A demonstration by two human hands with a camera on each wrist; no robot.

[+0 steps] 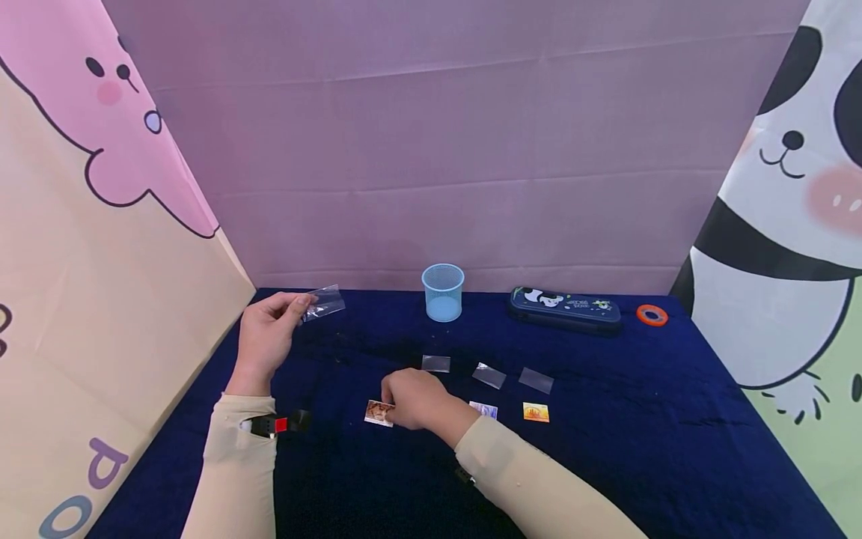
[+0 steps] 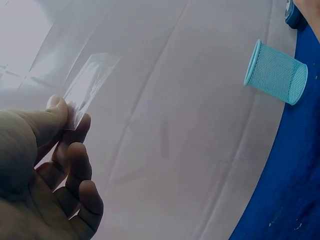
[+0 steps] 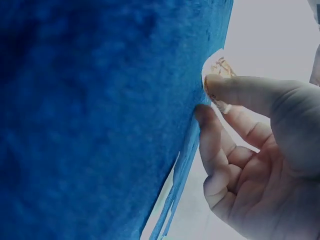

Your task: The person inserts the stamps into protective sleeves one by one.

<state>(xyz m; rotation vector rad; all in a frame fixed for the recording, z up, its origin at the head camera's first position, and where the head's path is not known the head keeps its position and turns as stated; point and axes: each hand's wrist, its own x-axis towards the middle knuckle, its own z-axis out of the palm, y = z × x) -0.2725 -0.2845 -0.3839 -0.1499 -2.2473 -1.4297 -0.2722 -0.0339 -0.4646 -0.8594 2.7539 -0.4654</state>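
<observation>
At the left, raised over the far part of the cloth, my left hand [image 1: 266,340] pinches a small clear plastic sleeve [image 1: 326,302] between thumb and forefinger. The left wrist view shows that sleeve [image 2: 91,82] sticking out past the thumb tip, the other fingers curled below. My right hand [image 1: 419,400] is low at the middle of the table, its thumb and a finger pinching a brown picture stamp [image 1: 378,412] with a white border. In the right wrist view the stamp [image 3: 219,67] bends up under the thumb, close to the blue cloth.
Beyond the right hand lie three clear sleeves: left [image 1: 436,364], middle [image 1: 488,376] and right [image 1: 536,380]. A purple stamp [image 1: 485,409], partly behind the forearm, and a yellow stamp [image 1: 536,412] lie nearer. A blue mesh cup [image 1: 443,299], pencil case [image 1: 564,318] and orange ring [image 1: 640,317] stand behind.
</observation>
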